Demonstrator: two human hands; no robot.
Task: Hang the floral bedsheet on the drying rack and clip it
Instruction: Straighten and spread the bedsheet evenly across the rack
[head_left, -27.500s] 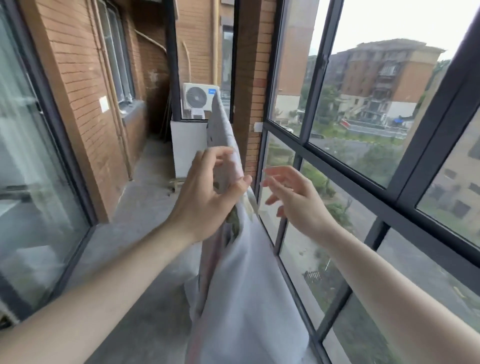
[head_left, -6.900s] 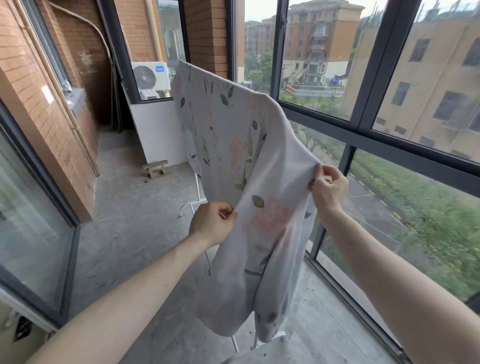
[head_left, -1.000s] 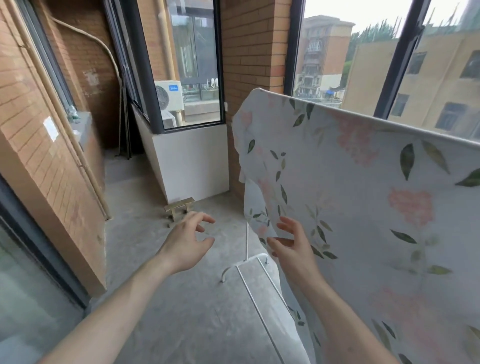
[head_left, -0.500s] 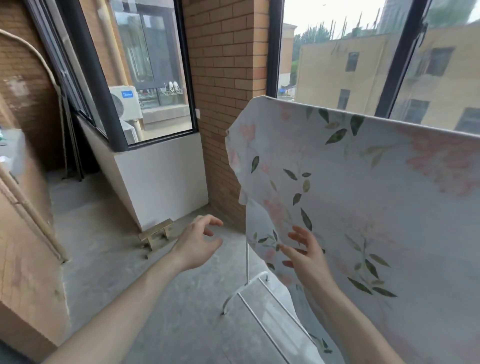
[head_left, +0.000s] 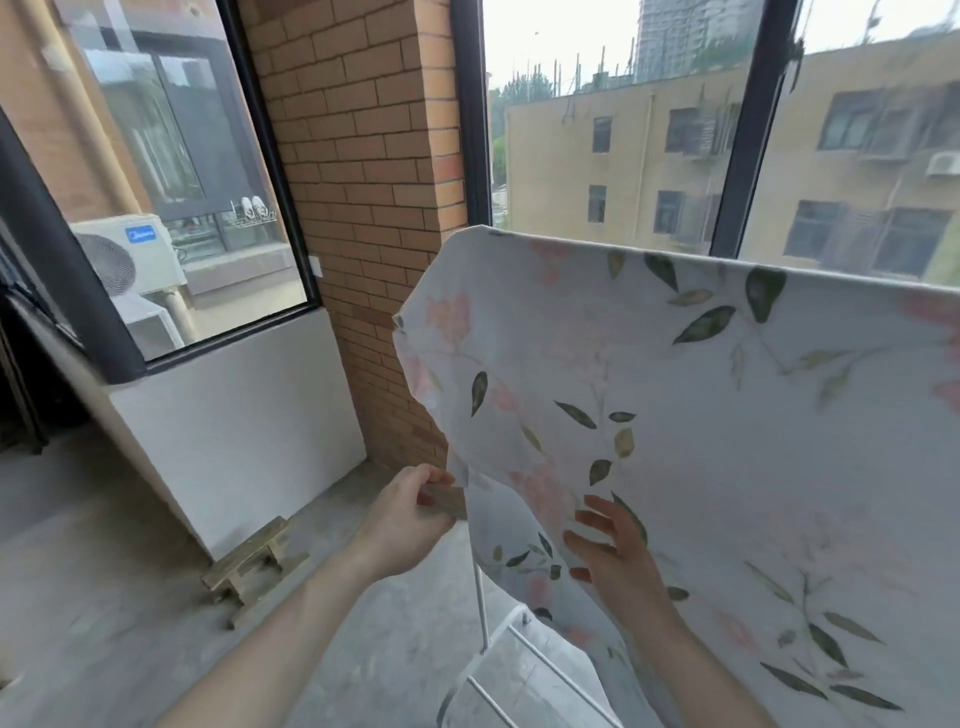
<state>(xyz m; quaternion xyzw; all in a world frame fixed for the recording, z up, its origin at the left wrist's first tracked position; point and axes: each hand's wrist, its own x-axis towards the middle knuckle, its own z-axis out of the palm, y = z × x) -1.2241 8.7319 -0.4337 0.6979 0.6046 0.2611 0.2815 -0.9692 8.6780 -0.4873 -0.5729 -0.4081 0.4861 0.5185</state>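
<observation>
Low in the frame, two bare forearms reach up from the bottom edge. Left of centre, the left hand (head_left: 410, 519) has its fingers curled at the loose side edge of the floral bedsheet (head_left: 701, 441); it seems to pinch that edge, though blur hides the exact contact. Right of it, near lower centre, the right hand (head_left: 610, 551) is spread open, fingers straight and apart, laid flat against the sheet's printed face and gripping nothing.

Between and below the hands, the white tube frame of the drying rack (head_left: 480, 603) shows an upright and a slanting rail. The bedsheet fills the right half of the frame, draped over a hidden top bar, its upper edge running from centre to the right edge.

On the concrete floor at lower left lies a small wooden stool (head_left: 249, 566), beside a white low wall (head_left: 234, 431). Behind rises a brick pillar (head_left: 363, 182). At far left, beyond the glass, sits an air-conditioner unit (head_left: 124, 254); upper right, a yellow building (head_left: 649, 156).
</observation>
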